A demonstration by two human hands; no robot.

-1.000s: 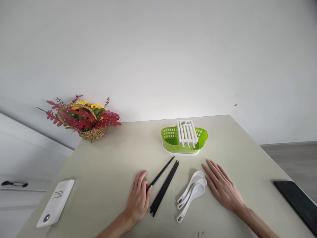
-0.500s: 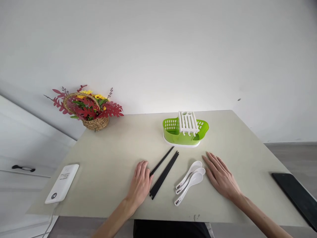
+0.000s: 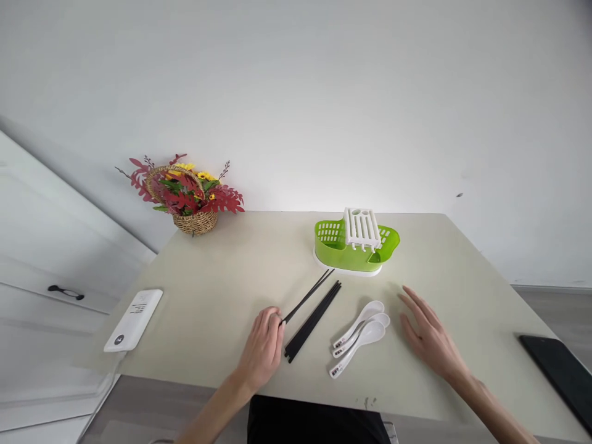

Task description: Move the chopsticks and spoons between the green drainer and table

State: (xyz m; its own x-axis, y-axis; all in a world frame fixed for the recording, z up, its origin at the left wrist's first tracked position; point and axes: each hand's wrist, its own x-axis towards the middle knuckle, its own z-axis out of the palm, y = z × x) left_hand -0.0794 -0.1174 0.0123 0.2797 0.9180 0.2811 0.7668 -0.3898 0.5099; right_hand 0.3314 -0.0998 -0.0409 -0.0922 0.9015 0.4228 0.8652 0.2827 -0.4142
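My left hand (image 3: 264, 344) is closed around the near ends of two black chopsticks (image 3: 306, 297), whose tips point toward the green basket. Just right of them, a bundle of several more black chopsticks (image 3: 313, 322) lies on the table. Three white spoons (image 3: 361, 338) rest partly overlapping beside that bundle, handles toward me. My right hand (image 3: 431, 340) hovers at or just above the table, right of the spoons, fingers stretched and holding nothing. Behind the utensils stands a green basket (image 3: 351, 258) with a white slotted rack (image 3: 362, 228) on top.
A wicker basket of artificial flowers (image 3: 195, 222) stands at the table's back left. On the left edge lies a white power bank (image 3: 134, 322) with a cable. A black phone (image 3: 557, 373) is at the right edge. The wall borders the table (image 3: 259, 246) behind.
My left hand has closed on two chopsticks and their tips have spread slightly. My right hand has shifted a little, with its fingers lifting. The whole view has turned slightly left.
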